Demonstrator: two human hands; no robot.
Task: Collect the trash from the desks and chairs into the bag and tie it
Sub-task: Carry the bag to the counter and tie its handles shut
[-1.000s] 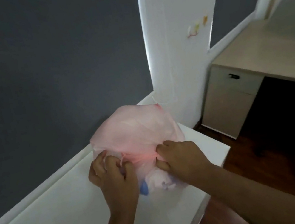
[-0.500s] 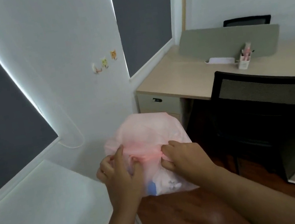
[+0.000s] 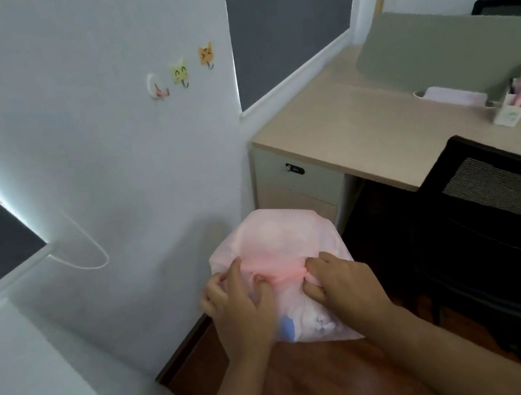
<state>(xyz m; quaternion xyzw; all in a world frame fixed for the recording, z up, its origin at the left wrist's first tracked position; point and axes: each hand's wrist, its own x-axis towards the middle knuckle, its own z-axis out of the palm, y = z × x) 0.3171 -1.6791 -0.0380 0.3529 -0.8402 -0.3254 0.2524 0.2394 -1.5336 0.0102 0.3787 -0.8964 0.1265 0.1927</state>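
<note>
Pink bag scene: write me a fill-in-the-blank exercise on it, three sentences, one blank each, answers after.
1. Both hands, the left hand and the right hand, grip the gathered plastic of the ____ bag.
2. The wall hooks beside the dark window number ____.
3. The black chair is pushed in at the ____ desk.

Missing words: pink; three; wooden
</note>
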